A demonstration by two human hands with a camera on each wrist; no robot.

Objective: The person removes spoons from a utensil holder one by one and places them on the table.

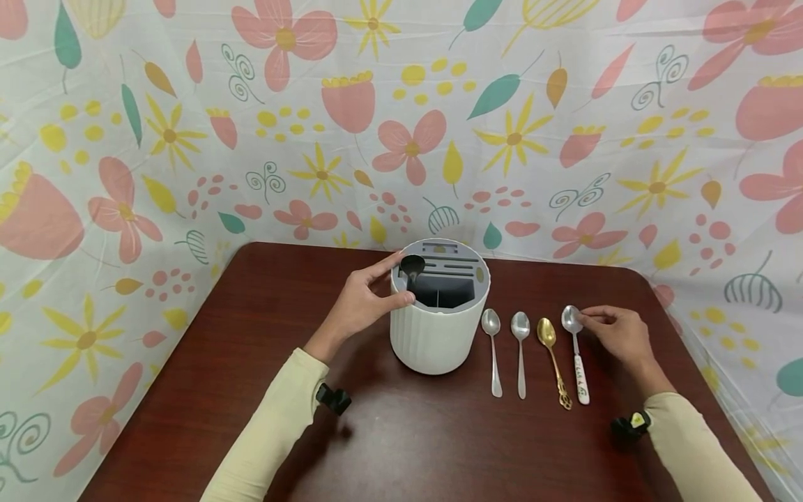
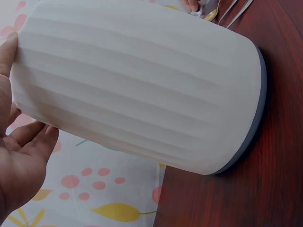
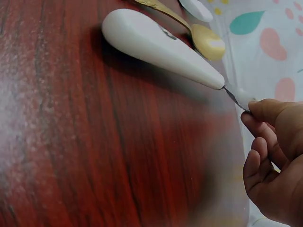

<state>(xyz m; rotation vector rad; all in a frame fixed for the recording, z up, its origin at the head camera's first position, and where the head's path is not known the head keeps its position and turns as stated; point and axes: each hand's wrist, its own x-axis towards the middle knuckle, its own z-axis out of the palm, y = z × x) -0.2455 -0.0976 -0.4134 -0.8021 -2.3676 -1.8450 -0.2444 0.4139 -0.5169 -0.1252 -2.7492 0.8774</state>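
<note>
A white ribbed utensil holder (image 1: pixel 433 341) with a grey divided top stands on the table, and my left hand (image 1: pixel 360 301) grips its rim from the left. Inside its near left compartment is a black spoon (image 1: pixel 413 265), its lower part hidden. My right hand (image 1: pixel 622 336) pinches a spoon with a white patterned handle (image 1: pixel 581 380) by its metal bowl end, thumb against index finger. In the right wrist view that white handle (image 3: pixel 161 49) reaches out over the wood. Left of it lie a gold spoon (image 1: pixel 548 335) and two plain silver spoons, the nearer one to the holder (image 1: pixel 492 324).
The dark red-brown table (image 1: pixel 401 446) has rounded far corners. A flowered cloth (image 1: pixel 539 209) hangs close behind it and along both sides. The silver and gold spoons lie in a row between the holder and my right hand.
</note>
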